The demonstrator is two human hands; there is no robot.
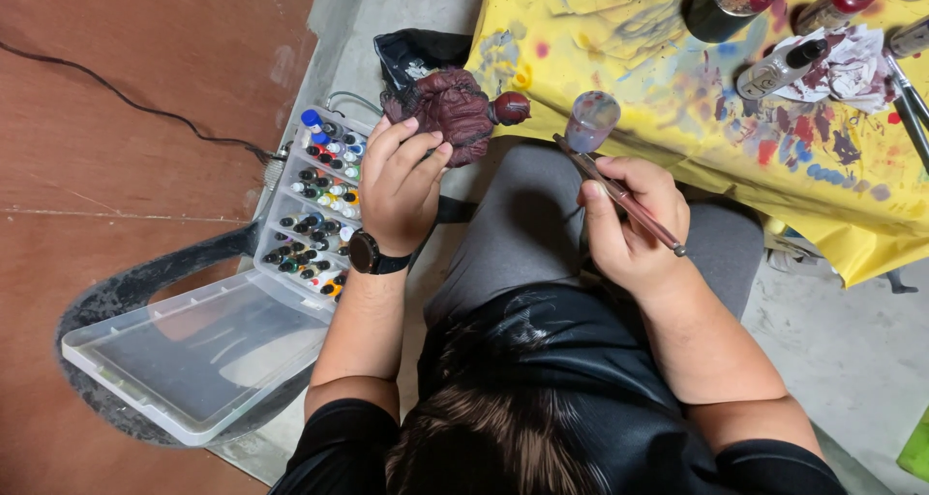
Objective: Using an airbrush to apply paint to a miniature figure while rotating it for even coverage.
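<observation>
Figurine, a dark red muscular torso with a round head, is gripped in the curled fingers of the left hand over the lap, just off the edge of the paint-stained yellow table cover. Right hand pinches a thin paintbrush between thumb and fingers, its tip near a small clear cup. Beside the left wrist, an open clear plastic case on a dark chair holds rows of small paint bottles with coloured caps; its lid tray lies flat.
</observation>
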